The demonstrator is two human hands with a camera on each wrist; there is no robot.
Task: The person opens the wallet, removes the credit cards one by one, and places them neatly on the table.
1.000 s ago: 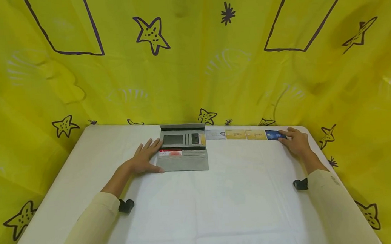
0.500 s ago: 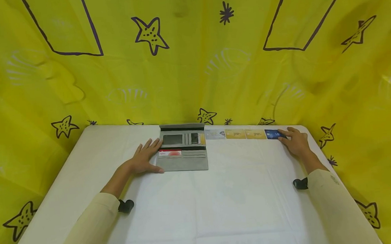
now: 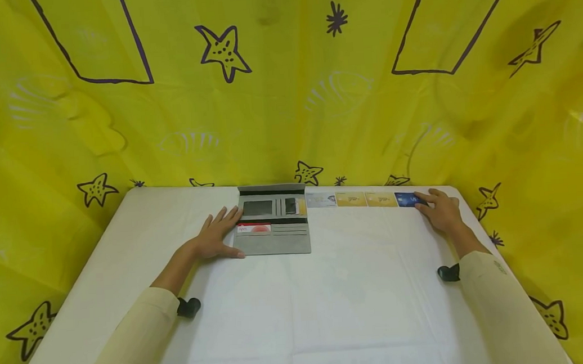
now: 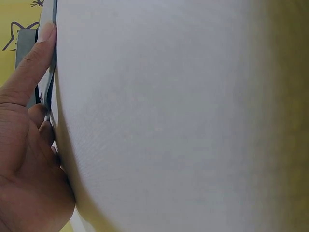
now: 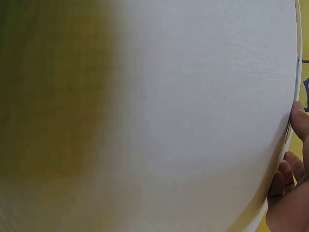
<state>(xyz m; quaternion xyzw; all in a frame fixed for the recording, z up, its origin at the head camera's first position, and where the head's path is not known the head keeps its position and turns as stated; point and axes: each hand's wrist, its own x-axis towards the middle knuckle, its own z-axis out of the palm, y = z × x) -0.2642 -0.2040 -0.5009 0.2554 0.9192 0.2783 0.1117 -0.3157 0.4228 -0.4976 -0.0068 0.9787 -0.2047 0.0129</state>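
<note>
Left hand: the left hand (image 3: 217, 239) is lying flat with fingers straight and spread, pressing on the left edge of the open grey wallet (image 3: 274, 228); it is gripping nothing, only steadying.
Right hand: the right hand (image 3: 442, 211) is resting on the tabletop (image 3: 301, 316) at the far right corner, fingertips touching the right end of the blue card (image 3: 407, 199); the fingers are looking fairly straight, and whether they are pinching the card's edge is too small to tell.
Wallet: it is lying open near the far edge, left of centre, with a red-and-white card (image 3: 254, 228) sitting in a lower slot and a clear window pocket above.
Card row: a pale grey card (image 3: 321, 200), two gold cards (image 3: 351, 200) (image 3: 381, 200) and the blue card are lying edge to edge in a line running right from the wallet.
Wrist views: both are filling mostly with white cloth; the left one is showing a straight finger (image 4: 30, 67) along the wallet's edge.
Doing it well, as I judge it: the blue card is lying flat, so sliding it off the row or tipping up its free right edge should be giving a cleaner grip than digging under it, without nudging the gold card beside it.
Steadying: keeping the left palm down should be stopping the wallet from shifting or folding shut.
</note>
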